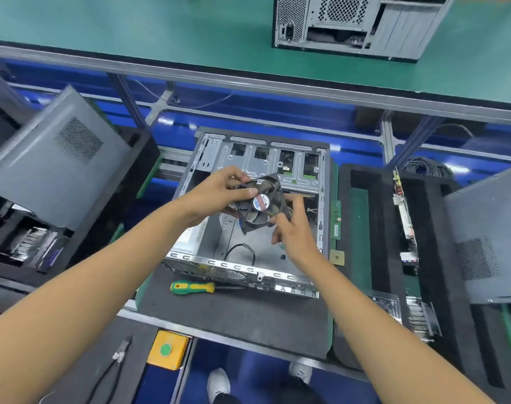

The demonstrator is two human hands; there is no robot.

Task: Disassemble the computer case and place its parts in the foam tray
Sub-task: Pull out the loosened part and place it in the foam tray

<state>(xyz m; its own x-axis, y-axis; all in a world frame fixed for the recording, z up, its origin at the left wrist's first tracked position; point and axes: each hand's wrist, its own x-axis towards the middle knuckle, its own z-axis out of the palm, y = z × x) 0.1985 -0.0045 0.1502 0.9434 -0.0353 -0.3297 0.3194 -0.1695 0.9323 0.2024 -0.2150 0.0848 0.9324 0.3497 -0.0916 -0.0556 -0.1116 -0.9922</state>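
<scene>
Holding the fan (258, 206) over the open computer case (248, 217), I have my left hand (219, 196) curled round its upper-left edge, thumb pressed near the round sticker on the hub, and my right hand (292, 228) pinching its lower-right corner. A thin bundle of coloured wires runs off the hub toward 4 o'clock; I judge they may yet be tied to something inside, so a quick pull toward the tray could snag or tear them. The fan is tilted and gripped only by its edges, so a slack grip could drop it into the case. The foam tray (374, 228) lies at 3 o'clock: green memory sticks (336, 220) stand along its left edge, a circuit board (406, 225) sits on edge in a slot farther right, and a finned cooler (417, 316) rests near 4 o'clock. A screwdriver (194, 288) lies at 6 o'clock, just in front of the case.
</scene>
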